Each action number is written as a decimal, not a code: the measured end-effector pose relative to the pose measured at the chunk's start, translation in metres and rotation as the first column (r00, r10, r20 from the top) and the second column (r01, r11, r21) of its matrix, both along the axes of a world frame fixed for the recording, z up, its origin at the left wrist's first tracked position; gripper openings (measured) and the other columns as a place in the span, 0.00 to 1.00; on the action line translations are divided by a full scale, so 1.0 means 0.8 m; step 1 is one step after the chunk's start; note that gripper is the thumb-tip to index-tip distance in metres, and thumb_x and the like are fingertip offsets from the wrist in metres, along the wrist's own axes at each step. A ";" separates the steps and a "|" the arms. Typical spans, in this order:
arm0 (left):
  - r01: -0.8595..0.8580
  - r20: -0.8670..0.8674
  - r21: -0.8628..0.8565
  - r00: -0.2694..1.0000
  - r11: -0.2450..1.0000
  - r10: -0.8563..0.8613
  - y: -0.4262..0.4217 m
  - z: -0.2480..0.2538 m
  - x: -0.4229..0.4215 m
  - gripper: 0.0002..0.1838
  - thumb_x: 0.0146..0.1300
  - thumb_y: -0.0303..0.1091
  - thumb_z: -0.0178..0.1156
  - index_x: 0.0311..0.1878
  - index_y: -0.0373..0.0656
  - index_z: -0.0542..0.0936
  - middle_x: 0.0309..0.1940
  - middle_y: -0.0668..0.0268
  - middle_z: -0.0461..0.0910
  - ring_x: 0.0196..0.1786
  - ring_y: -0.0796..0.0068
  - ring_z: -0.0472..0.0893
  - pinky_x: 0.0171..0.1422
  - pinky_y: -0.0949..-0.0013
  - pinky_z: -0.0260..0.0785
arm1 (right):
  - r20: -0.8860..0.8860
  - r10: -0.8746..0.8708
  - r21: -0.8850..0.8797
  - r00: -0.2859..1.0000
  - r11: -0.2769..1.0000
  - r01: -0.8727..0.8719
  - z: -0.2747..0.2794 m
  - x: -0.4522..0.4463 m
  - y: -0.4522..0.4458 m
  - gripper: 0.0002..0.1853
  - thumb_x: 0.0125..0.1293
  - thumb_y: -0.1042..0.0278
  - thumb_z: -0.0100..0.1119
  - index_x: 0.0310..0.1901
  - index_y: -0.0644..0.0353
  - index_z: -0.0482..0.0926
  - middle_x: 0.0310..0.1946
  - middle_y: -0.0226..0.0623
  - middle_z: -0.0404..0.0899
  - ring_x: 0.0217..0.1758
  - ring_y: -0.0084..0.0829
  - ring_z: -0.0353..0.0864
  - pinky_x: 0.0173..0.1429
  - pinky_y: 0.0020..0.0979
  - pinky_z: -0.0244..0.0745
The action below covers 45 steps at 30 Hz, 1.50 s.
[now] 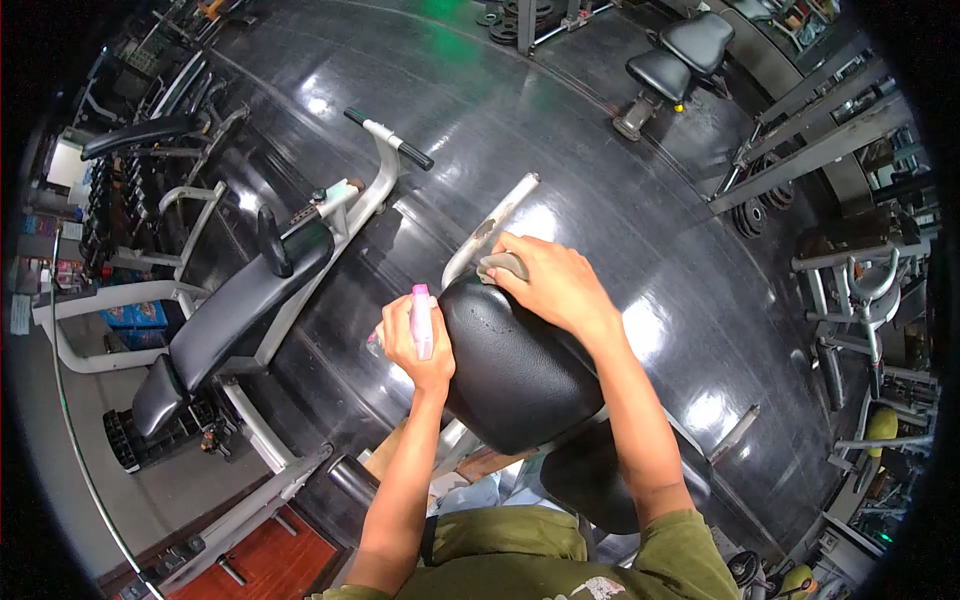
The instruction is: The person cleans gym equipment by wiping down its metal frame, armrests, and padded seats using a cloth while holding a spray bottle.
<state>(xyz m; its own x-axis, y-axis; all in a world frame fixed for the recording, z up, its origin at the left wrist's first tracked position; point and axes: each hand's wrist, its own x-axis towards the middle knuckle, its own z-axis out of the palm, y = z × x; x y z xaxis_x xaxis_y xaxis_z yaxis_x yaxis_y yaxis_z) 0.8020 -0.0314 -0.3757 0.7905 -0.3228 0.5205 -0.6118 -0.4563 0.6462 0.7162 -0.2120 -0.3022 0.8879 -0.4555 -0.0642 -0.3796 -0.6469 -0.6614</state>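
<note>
My left hand (pixel 400 345) is closed around a spray bottle (pixel 422 325) with a pink and whitish top, just left of a black padded bench seat (pixel 520 370). Most of the bottle is hidden by the hand. A folded grey cloth (pixel 508 264) is pinched in my right hand (pixel 556 285), at the far edge of the seat pad. The cloth is beside the base of a worn white metal bar (pixel 500 220) that rises beyond the pad. Small creases mark the black cover near its far end.
On the left stands a padded incline bench (pixel 240 300) with a white frame and a black-gripped handlebar (pixel 388 138). Dumbbells (pixel 125 200) sit on a rack behind it. Another black bench (pixel 680 60) is at the upper right. Machines (pixel 850 280) line the right side of the shiny dark floor (pixel 560 130).
</note>
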 end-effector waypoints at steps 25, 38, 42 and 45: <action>0.039 0.040 -0.009 0.998 0.999 -0.038 0.002 -0.001 0.004 0.07 0.65 0.28 0.63 0.42 0.35 0.78 0.37 0.57 0.79 0.39 0.57 0.79 0.45 0.60 0.70 | -0.174 0.258 0.266 0.950 0.942 -0.207 0.050 -0.067 -0.012 0.12 0.51 0.58 0.69 0.38 0.45 0.85 0.39 0.34 0.84 0.50 0.43 0.82 0.54 0.42 0.76; 0.041 0.004 -0.042 0.999 0.998 -0.041 0.001 -0.003 0.005 0.06 0.64 0.29 0.63 0.41 0.37 0.80 0.36 0.58 0.79 0.39 0.59 0.79 0.46 0.61 0.67 | -0.100 0.158 0.004 0.982 0.987 -0.158 0.053 -0.057 0.025 0.09 0.50 0.64 0.69 0.36 0.48 0.86 0.35 0.32 0.80 0.45 0.40 0.83 0.48 0.40 0.77; 0.038 -0.031 -0.072 0.999 0.997 -0.040 0.000 -0.002 0.005 0.06 0.63 0.30 0.64 0.40 0.40 0.80 0.36 0.60 0.80 0.41 0.60 0.79 0.48 0.61 0.64 | -0.278 0.273 0.240 0.921 0.948 -0.209 0.057 -0.067 -0.009 0.12 0.51 0.61 0.68 0.38 0.47 0.87 0.40 0.33 0.84 0.48 0.41 0.83 0.51 0.40 0.76; 0.038 -0.024 -0.063 0.999 0.997 -0.040 -0.001 -0.003 0.005 0.06 0.63 0.30 0.65 0.41 0.40 0.80 0.36 0.60 0.80 0.41 0.59 0.79 0.49 0.61 0.64 | -0.091 0.237 0.146 0.967 0.964 -0.223 0.042 -0.057 -0.011 0.16 0.52 0.55 0.70 0.44 0.43 0.86 0.42 0.35 0.84 0.49 0.44 0.83 0.55 0.42 0.76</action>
<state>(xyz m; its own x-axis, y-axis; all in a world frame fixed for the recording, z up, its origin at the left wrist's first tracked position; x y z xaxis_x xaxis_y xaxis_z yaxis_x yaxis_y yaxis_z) 0.8064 -0.0318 -0.3780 0.7911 -0.3209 0.5208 -0.6115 -0.3907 0.6880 0.6707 -0.2212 -0.2684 0.9523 -0.2206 -0.2109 -0.3043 -0.6333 -0.7115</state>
